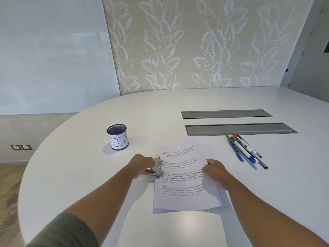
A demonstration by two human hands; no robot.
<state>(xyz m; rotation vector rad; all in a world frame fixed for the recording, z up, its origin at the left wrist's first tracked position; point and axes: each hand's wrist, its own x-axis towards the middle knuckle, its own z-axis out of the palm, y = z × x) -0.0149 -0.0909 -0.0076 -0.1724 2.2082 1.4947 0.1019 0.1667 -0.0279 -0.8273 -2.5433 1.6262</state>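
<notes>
A printed sheet of paper (181,189) lies on the white table (89,175) in front of me. A silver metal hole punch (156,169) sits at the sheet's left edge, its jaw over the paper's margin. My left hand (141,165) grips the punch from the left side. My right hand (214,172) holds the paper's right edge with curled fingers, pinching it. The sheet's near edge curls slightly off the table.
A black mesh cup (117,137) with a white label reading BIN stands behind the left hand. Several pens and markers (246,151) lie at the right. Two grey cable-tray lids (240,129) are set into the table beyond them. A leaf-patterned wall stands behind.
</notes>
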